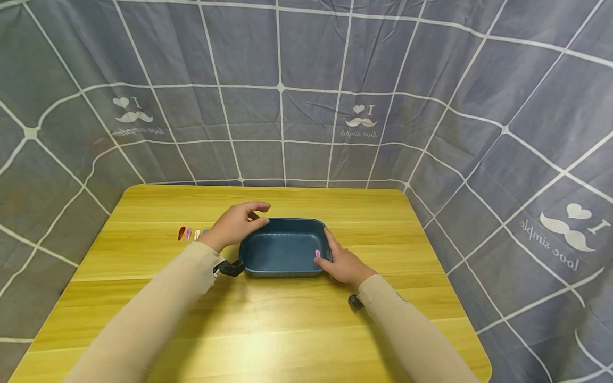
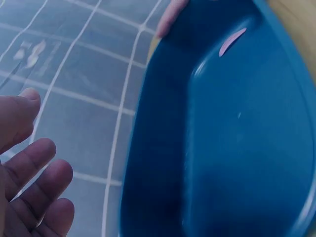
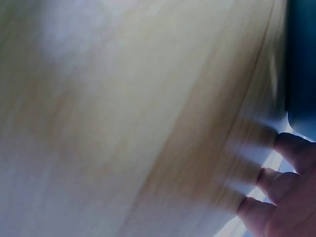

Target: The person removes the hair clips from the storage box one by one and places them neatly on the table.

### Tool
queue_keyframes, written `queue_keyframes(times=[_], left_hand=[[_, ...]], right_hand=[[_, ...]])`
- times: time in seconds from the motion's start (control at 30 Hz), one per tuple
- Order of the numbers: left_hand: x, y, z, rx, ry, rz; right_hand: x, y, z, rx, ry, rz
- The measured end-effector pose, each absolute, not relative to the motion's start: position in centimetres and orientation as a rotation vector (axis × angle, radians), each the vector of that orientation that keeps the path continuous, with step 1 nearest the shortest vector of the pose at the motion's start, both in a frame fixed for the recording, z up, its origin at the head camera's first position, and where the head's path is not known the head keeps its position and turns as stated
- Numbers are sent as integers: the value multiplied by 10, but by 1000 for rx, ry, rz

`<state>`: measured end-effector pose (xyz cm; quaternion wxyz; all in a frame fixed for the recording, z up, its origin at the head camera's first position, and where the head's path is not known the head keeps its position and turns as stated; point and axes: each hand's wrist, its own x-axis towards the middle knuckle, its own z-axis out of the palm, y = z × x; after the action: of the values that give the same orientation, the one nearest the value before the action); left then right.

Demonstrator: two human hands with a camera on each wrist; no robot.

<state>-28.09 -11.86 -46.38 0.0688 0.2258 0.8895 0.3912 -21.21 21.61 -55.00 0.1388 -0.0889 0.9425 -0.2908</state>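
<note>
A dark blue rectangular bin [image 1: 282, 252] sits on the wooden table, its inside facing up. My right hand [image 1: 346, 263] grips its right end, thumb over the rim and fingers along the outer side; several of those fingers [image 3: 296, 148] show in the right wrist view. Inside the bin, close to that thumb, lies a pink hair clip [image 2: 232, 42]. At the bin's far left corner hovers my left hand [image 1: 237, 223], fingers loosely bent and holding nothing. In the left wrist view its fingers [image 2: 47, 182] are apart from the bin wall.
Left of the left hand, a row of hair clips lies on the table: a red clip [image 1: 181, 233], a purple clip [image 1: 189, 234], a white clip [image 1: 197, 234] and a partly hidden blue clip [image 1: 205, 231]. A grey checked curtain [image 1: 306, 117] surrounds the table [image 1: 287, 330] at the back and sides.
</note>
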Motion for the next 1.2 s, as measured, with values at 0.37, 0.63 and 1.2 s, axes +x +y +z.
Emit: queue_keyframes(times=[0.37, 0.63, 1.2], left_hand=[[-276, -81, -470, 791, 2546, 1196], [-276, -57, -478, 854, 2511, 1133], [-288, -19, -493, 923, 2490, 907]], right_hand=[[-212, 216, -548, -245, 2725, -822], [-211, 216, -549, -235, 2721, -819], [-212, 216, -549, -243, 2714, -823]])
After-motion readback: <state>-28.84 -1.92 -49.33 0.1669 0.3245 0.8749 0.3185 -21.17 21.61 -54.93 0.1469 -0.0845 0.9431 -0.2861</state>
